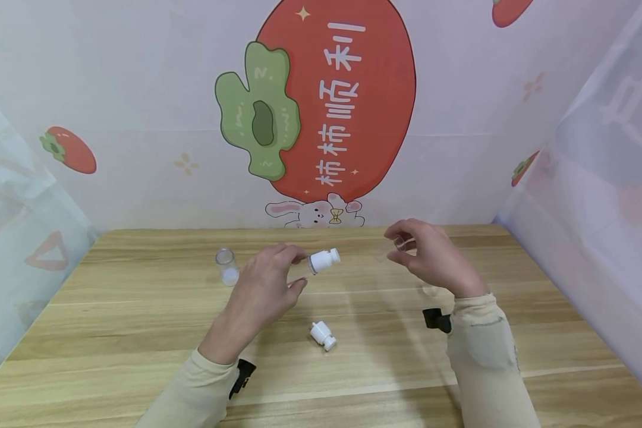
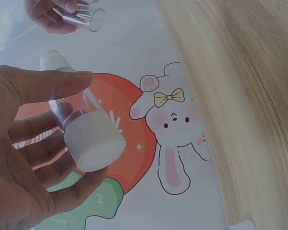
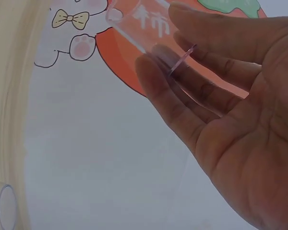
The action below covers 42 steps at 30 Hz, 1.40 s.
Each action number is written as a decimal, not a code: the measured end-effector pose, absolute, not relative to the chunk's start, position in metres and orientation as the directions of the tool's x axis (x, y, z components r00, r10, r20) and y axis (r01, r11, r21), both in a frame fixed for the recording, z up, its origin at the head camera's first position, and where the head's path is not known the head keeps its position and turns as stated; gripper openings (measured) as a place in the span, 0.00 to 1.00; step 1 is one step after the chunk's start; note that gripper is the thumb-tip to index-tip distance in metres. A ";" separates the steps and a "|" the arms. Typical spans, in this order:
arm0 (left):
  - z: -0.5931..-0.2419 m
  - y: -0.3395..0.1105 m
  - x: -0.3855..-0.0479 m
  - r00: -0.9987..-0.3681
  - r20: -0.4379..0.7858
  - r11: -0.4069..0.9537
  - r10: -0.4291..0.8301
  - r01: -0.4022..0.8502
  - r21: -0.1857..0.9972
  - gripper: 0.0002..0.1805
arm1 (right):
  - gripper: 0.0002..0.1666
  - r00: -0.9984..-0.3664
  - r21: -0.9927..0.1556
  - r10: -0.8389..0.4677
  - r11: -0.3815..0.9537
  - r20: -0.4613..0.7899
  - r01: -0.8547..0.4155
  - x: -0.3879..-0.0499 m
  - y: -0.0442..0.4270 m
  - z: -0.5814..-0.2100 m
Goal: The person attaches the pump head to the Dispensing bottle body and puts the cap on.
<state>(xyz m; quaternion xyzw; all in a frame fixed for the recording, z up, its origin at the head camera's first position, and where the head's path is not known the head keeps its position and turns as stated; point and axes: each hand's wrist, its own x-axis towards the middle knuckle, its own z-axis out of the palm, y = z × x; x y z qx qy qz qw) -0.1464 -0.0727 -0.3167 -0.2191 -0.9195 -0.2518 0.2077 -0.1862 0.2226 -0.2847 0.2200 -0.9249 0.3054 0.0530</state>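
My left hand (image 1: 259, 285) grips a small clear pump bottle (image 2: 96, 136) between thumb and fingers. Its white pump top (image 1: 323, 260) points right, and its white base faces the left wrist camera. Across from it, to the right, my right hand (image 1: 430, 252) holds a clear cap (image 3: 146, 28) by one end, apart from the bottle. Both hands are raised above the table. A white pump head (image 1: 323, 335) lies on its side on the wood between my forearms.
Left of my left hand, a second clear bottle (image 1: 227, 267) with a white bottom stands on the wooden table (image 1: 139, 333). A clear round piece (image 1: 430, 290) lies near my right wrist. A printed cloth (image 1: 155, 77) hangs behind the table.
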 end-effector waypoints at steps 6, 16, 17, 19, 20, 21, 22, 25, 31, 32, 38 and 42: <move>-0.316 -0.073 -0.146 -0.819 0.491 0.777 0.296 0.505 0.375 0.21 | 0.17 -0.877 -0.570 -0.404 0.669 0.259 -0.477 -0.184 0.219 -0.282; -0.316 -0.072 -0.146 -0.817 0.495 0.775 0.297 0.509 0.375 0.21 | 0.17 -0.865 -0.650 -0.426 0.584 0.265 -0.487 -0.182 0.215 -0.279; -0.316 -0.072 -0.146 -0.817 0.495 0.775 0.297 0.509 0.375 0.21 | 0.17 -0.865 -0.661 -0.427 0.573 0.265 -0.485 -0.182 0.214 -0.279; -0.316 -0.072 -0.146 -0.817 0.495 0.775 0.296 0.509 0.376 0.21 | 0.17 -0.862 -0.684 -0.431 0.545 0.267 -0.485 -0.181 0.213 -0.278; -0.316 -0.072 -0.146 -0.817 0.495 0.774 0.297 0.509 0.376 0.21 | 0.17 -0.860 -0.692 -0.434 0.534 0.269 -0.486 -0.181 0.212 -0.278; -0.316 -0.072 -0.146 -0.817 0.495 0.774 0.297 0.509 0.376 0.21 | 0.17 -0.858 -0.699 -0.435 0.524 0.271 -0.487 -0.180 0.211 -0.277; -0.316 -0.072 -0.146 -0.817 0.495 0.774 0.297 0.509 0.377 0.21 | 0.17 -0.856 -0.706 -0.438 0.513 0.274 -0.488 -0.180 0.211 -0.277; -0.316 -0.072 -0.146 -0.816 0.495 0.773 0.297 0.510 0.378 0.21 | 0.16 -0.853 -0.721 -0.442 0.491 0.279 -0.490 -0.180 0.209 -0.277; -0.317 -0.072 -0.146 -0.814 0.498 0.773 0.299 0.512 0.374 0.20 | 0.17 -0.850 -0.750 -0.455 0.456 0.265 -0.478 -0.181 0.206 -0.279; -0.317 -0.072 -0.146 -0.813 0.499 0.773 0.300 0.513 0.372 0.20 | 0.17 -0.850 -0.754 -0.457 0.453 0.262 -0.476 -0.181 0.205 -0.279; -0.317 -0.072 -0.146 -0.811 0.499 0.771 0.304 0.517 0.371 0.20 | 0.18 -0.844 -0.760 -0.467 0.438 0.263 -0.480 -0.181 0.200 -0.281; -0.317 -0.072 -0.146 -0.812 0.498 0.770 0.304 0.517 0.373 0.20 | 0.19 -0.835 -0.762 -0.478 0.422 0.273 -0.491 -0.181 0.197 -0.282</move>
